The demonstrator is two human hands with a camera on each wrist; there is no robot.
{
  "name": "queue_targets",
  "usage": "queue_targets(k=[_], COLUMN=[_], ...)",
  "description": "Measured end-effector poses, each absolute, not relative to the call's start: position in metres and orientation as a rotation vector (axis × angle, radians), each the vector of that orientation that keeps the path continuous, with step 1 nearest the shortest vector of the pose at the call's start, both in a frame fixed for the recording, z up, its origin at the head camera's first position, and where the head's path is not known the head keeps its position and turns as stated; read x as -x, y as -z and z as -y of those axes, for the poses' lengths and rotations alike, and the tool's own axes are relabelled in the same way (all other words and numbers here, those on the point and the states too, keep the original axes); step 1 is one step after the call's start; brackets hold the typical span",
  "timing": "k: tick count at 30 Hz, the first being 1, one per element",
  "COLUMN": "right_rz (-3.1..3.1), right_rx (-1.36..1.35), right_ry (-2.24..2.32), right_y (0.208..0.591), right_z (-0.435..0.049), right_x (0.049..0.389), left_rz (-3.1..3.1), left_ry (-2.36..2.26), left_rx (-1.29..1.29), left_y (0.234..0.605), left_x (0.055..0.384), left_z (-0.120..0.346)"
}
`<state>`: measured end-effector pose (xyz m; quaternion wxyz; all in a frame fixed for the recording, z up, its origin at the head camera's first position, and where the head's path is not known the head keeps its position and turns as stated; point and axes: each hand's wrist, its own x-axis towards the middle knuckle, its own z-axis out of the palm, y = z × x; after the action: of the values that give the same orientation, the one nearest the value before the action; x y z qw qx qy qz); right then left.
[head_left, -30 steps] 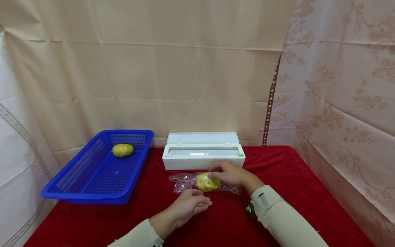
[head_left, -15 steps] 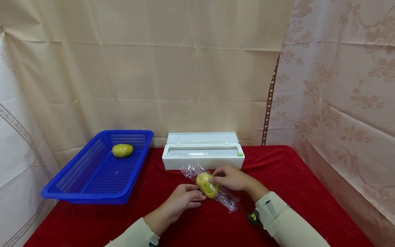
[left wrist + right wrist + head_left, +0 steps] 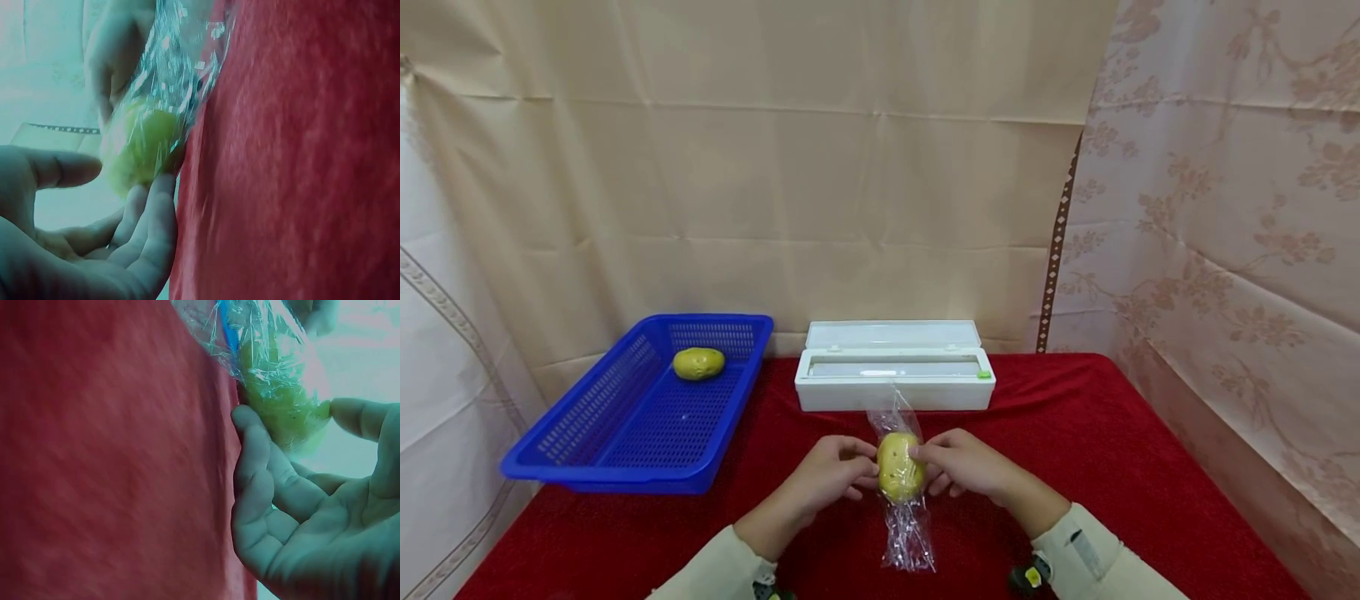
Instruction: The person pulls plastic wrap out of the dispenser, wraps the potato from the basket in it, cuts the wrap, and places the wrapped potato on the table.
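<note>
A yellow potato (image 3: 898,467) in clear plastic wrap lies on the red cloth, its long side pointing away from me. Loose wrap (image 3: 907,533) trails from its near end, and more sticks out at the far end. My right hand (image 3: 973,468) holds the potato from the right, thumb on top and fingers beneath, as the right wrist view shows. On the other side my left hand (image 3: 823,479) has thumb and fingertips at the potato's left edge. In the left wrist view the wrapped potato (image 3: 140,147) sits between both hands.
Behind the hands stands a white cling film dispenser (image 3: 895,393) with its lid raised and a green slider at right. A blue plastic basket (image 3: 602,479) at left holds another yellow potato (image 3: 698,363). Beige curtains (image 3: 760,183) hang behind the red-covered table (image 3: 1150,483).
The wrapped potato has turned from lying crosswise to pointing away from me. My left hand has come up to its left side, while my right hand has stayed on it and shifted nearer.
</note>
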<state>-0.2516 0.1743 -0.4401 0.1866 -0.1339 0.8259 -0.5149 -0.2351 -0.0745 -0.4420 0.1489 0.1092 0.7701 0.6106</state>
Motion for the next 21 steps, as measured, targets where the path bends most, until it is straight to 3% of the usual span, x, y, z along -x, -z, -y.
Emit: queue_targets(k=[16,21], right_rz=[-2.335,-2.349], right_rx=[0.283,0.223], right_ry=[1.449,1.508], right_y=[0.451,0.45], right_z=[-0.169,-0.169], right_x=[0.239,0.236], left_rz=[-2.19,-2.36], left_ry=[-1.633,-1.512], left_rx=[-0.388,-0.534], left_y=[0.457,0.457], left_x=[0.244,0.244], left_z=[0.084,0.083])
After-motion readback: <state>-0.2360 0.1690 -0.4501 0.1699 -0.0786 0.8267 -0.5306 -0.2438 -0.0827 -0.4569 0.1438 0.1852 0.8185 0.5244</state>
